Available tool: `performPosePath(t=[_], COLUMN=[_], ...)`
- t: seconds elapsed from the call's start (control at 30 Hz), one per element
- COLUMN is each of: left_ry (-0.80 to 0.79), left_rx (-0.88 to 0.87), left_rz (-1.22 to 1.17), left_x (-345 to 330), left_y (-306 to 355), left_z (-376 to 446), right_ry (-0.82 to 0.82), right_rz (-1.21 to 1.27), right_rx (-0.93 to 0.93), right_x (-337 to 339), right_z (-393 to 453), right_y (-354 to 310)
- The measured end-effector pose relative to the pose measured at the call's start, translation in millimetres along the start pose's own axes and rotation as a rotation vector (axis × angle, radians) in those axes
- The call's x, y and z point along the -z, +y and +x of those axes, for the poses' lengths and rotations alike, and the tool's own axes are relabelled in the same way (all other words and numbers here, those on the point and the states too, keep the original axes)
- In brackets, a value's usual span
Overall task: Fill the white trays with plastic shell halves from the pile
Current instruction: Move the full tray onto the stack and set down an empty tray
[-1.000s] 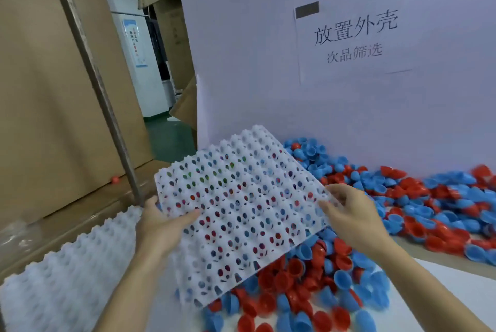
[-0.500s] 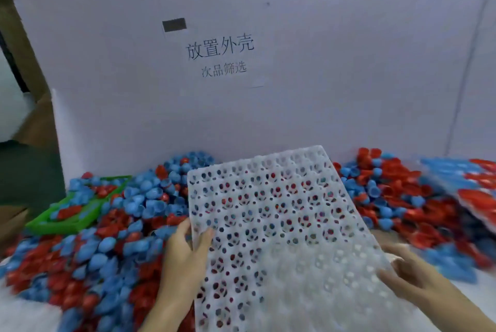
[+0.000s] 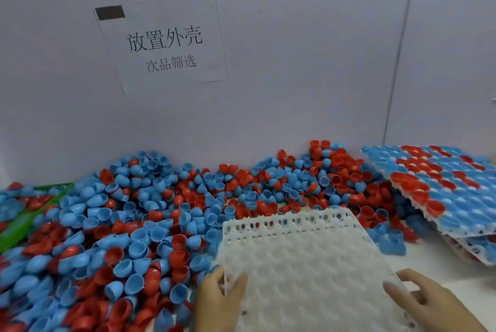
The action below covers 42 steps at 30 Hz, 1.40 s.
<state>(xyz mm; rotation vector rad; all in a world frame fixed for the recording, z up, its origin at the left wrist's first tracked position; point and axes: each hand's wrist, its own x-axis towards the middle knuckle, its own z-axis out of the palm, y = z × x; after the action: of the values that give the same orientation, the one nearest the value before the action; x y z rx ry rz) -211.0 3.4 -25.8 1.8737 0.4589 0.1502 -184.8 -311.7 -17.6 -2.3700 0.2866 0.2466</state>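
The empty tray [image 3: 303,259] lies flat between the two hands, its far edge riding up on the pile [image 3: 166,210] of red and blue shell halves, its near part on the white table [image 3: 440,256]. It looks like a thin moulded sheet of dimples and holes: light, probably springy enough to bow if lifted by one corner, so a hold on both side edges suits it best. The left hand [image 3: 217,302] grips the tray's left edge, thumb on top and fingers curled under. The right hand [image 3: 426,302] rests on the right edge with fingers spread and lightly bent; whether any finger hooks beneath I cannot tell. The halves to the left of and beyond the left hand are small hollow cups, likely weightless, smooth and apt to roll or nest in one another; a pinch on the rim should lift one. Beyond the right hand, filled trays [image 3: 440,186] sit stacked and tilted.
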Motion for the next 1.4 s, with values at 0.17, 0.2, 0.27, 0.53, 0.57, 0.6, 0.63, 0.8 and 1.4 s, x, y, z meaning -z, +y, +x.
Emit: performPosePath(t=[0.17, 0.2, 0.27, 0.53, 0.57, 0.6, 0.63, 0.8, 1.4], left_ry=[0.021, 0.032, 0.001, 0.045, 0.043, 0.043, 0.039, -0.016, -0.231], left_rx=[0.012, 0.003, -0.023, -0.171, -0.189, -0.195, -0.208, -0.289, -0.356], left_rz=[0.016, 0.052, 0.21, 0.702, 0.712, 0.722, 0.708, 0.798, 0.925], left_x=[-12.6, -13.9, -13.3, -11.2, -11.0, -11.7, -12.3, -13.3, -42.8], left_y=[-7.5, -7.3, -2.9, -7.7, -8.0, -7.5, -6.9, -7.6, -5.0], left_z=[4.7, 4.4, 3.9, 8.3, 9.2, 9.9, 9.3, 5.7, 43.6], right_ry=[0.139, 0.163, 0.12, 0.101, 0.097, 0.102, 0.094, 0.128, 0.015], right_rz=[-0.052, -0.086, -0.245, -0.342, -0.34, -0.338, -0.353, -0.38, -0.585], right_rx=[-0.038, -0.024, -0.027, 0.027, 0.045, 0.073, 0.076, 0.086, 0.327], right_x=[10.0, 8.3, 1.7, -4.1, -3.2, -2.1, -0.1, 9.5, -39.0], right_z=[-3.9, 1.8, 2.8, 5.5, 4.1, 4.6, 2.9, 0.2, 41.2], right_y=[2.4, 7.7, -2.0, -13.0, -15.5, -14.5, -14.6, -12.9, -48.8])
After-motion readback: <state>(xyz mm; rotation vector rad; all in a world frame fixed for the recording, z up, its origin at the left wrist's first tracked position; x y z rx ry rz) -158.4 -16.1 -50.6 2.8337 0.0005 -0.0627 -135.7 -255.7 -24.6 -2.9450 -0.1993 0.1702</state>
